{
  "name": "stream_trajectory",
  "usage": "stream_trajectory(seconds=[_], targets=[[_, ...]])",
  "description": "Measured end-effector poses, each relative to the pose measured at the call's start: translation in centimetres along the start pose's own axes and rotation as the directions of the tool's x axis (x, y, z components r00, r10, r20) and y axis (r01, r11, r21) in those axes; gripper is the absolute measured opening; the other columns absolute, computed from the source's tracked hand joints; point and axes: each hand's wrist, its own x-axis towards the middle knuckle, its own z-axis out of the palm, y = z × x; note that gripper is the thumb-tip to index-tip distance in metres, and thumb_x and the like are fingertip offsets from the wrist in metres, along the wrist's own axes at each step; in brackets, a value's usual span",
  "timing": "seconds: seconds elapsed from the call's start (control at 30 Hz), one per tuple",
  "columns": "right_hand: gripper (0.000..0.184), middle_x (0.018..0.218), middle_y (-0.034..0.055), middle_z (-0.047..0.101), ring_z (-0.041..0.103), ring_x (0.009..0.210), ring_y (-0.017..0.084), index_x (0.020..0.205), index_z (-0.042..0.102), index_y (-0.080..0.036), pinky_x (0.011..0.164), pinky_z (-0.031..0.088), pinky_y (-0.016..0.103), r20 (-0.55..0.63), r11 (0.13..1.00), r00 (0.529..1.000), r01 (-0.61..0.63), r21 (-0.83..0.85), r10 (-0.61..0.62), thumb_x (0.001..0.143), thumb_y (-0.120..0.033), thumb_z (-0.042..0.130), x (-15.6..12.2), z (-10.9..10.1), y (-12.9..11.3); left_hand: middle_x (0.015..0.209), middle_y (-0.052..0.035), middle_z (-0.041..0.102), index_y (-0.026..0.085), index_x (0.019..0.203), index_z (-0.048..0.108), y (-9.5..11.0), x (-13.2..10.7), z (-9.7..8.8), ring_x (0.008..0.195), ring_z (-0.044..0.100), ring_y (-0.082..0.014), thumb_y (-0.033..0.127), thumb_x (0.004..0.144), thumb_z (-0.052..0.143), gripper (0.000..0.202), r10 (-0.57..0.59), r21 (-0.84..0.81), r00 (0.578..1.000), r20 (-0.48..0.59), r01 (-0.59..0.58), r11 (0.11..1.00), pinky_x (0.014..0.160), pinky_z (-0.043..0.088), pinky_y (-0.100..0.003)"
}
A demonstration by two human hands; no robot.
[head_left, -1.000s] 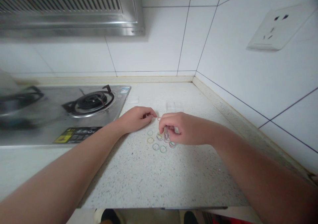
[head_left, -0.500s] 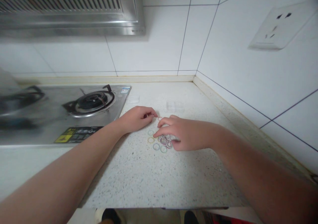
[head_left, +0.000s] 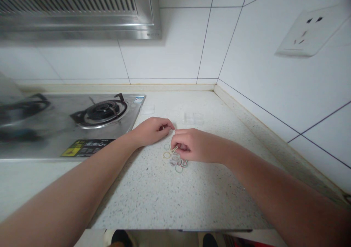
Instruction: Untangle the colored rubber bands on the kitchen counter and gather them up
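Note:
A loose pile of thin coloured rubber bands (head_left: 178,162) lies on the speckled countertop. My right hand (head_left: 196,144) is over the back of the pile, its thumb and fingers pinched on a yellow rubber band (head_left: 174,149). Another yellow band (head_left: 166,155) and a pale green one (head_left: 167,146) lie flat just left of those fingertips. Behind the pile rests my left hand (head_left: 153,131), fingers curled and thumb close to the index finger. Whatever sits in its fingertips is too small to make out. The two hands almost touch.
Behind the hands stands a clear plastic box (head_left: 193,118), with another clear flat piece (head_left: 148,109) beside the hob. The steel gas hob (head_left: 131,110) borders the counter on the left, under a range hood (head_left: 148,33). A tiled wall with a socket (head_left: 304,31) rises at right.
My right hand's spread fingers have closed on a yellow rubber band. The bands under it have shifted slightly toward me. My left hand has stayed in place.

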Motion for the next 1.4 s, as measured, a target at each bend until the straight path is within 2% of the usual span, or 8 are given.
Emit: stream_trajectory(seconds=[0.2,0.37,0.53,0.6,0.77,1.0,1.23,1.4], targets=[[0.012,0.078,-0.0004,0.059,0.051,0.067,0.009,0.085,0.064,-0.017,0.064,0.039,0.025,-0.05,0.998,0.999,0.022,0.057,-0.019,0.079,-0.009,0.056,-0.4,-0.7,-0.2,0.083,-0.0012,0.07,0.02,0.1,0.071,-0.2,0.0,0.1,0.073,0.06,-0.0123,0.021,0.09,0.051,0.023,0.011,-0.011,1.0,-0.016,-0.012,1.0,0.069,0.043,-0.026],[0.017,0.091,0.0032,0.065,0.058,0.079,0.013,0.097,0.068,-0.017,0.074,0.044,0.027,0.019,0.999,1.0,0.001,0.032,-0.001,0.08,-0.017,0.062,-1.0,-1.4,-0.4,0.078,0.0003,0.068,0.019,0.1,0.071,-0.3,0.0,0.1,0.068,0.058,-0.0108,0.02,0.09,0.051,0.023,0.015,-0.024,1.0,-0.02,-0.015,1.0,0.065,0.041,-0.024],[0.052,0.122,0.0097,0.06,0.057,0.11,0.023,0.123,0.063,-0.02,0.096,0.044,0.035,0.113,1.0,0.993,0.019,-0.02,-0.017,0.074,-0.031,0.075,-1.4,-1.4,-1.2,0.083,-0.0008,0.07,0.019,0.099,0.072,-0.1,0.0,0.1,0.071,0.059,-0.0111,0.02,0.09,0.051,0.022,0.018,-0.045,1.0,-0.024,-0.019,0.999,0.067,0.042,-0.024],[0.057,0.124,0.0105,0.058,0.055,0.114,0.025,0.126,0.061,-0.02,0.1,0.042,0.036,0.135,0.997,0.991,0.031,-0.065,-0.022,0.072,-0.031,0.076,-1.3,-1.1,-1.6,0.085,-0.0014,0.071,0.018,0.099,0.072,-0.1,0.0,0.2,0.072,0.06,-0.0112,0.02,0.09,0.051,0.023,0.021,-0.045,0.999,-0.025,-0.022,0.999,0.067,0.042,-0.024],[0.039,0.112,0.0103,0.061,0.059,0.1,0.021,0.119,0.066,-0.017,0.092,0.045,0.033,0.15,0.991,0.989,0.026,-0.13,-0.006,0.08,-0.015,0.059,-0.5,0.0,-2.0,0.08,-0.0007,0.07,0.019,0.1,0.072,0.0,0.0,0.1,0.07,0.059,-0.0107,0.019,0.09,0.051,0.023,0.018,-0.035,1.0,-0.018,-0.019,0.999,0.066,0.041,-0.023],[0.018,0.09,0.0049,0.062,0.057,0.083,0.015,0.085,0.065,-0.016,0.079,0.043,0.029,0.108,0.994,0.994,-0.019,-0.109,0.03,0.079,-0.005,0.053,0.3,0.3,-1.2,0.081,-0.0005,0.069,0.019,0.101,0.072,-0.2,0.1,0.2,0.07,0.058,-0.0108,0.019,0.09,0.051,0.024,0.025,-0.012,1.0,-0.02,-0.025,1.0,0.067,0.042,-0.024],[0.012,0.084,0.002,0.065,0.057,0.078,0.012,0.084,0.065,-0.015,0.075,0.043,0.027,-0.029,0.998,0.999,0.026,0.059,-0.024,0.079,-0.006,0.059,0.3,0.1,-1.2,0.084,-0.0011,0.07,0.019,0.101,0.072,-0.2,0.0,0.1,0.073,0.06,-0.0115,0.02,0.09,0.052,0.023,0.013,-0.021,1.0,-0.011,-0.013,1.0,0.068,0.043,-0.024],[0.012,0.086,0.003,0.069,0.06,0.079,0.013,0.089,0.068,-0.016,0.075,0.046,0.027,-0.002,0.985,0.999,0.046,0.167,-0.046,0.082,-0.011,0.06,0.2,0.0,-1.7,0.084,-0.001,0.07,0.02,0.102,0.072,-0.2,0.0,0.1,0.073,0.061,-0.0118,0.02,0.09,0.051,0.023,0.016,-0.019,1.0,-0.016,-0.017,1.0,0.069,0.043,-0.025]])
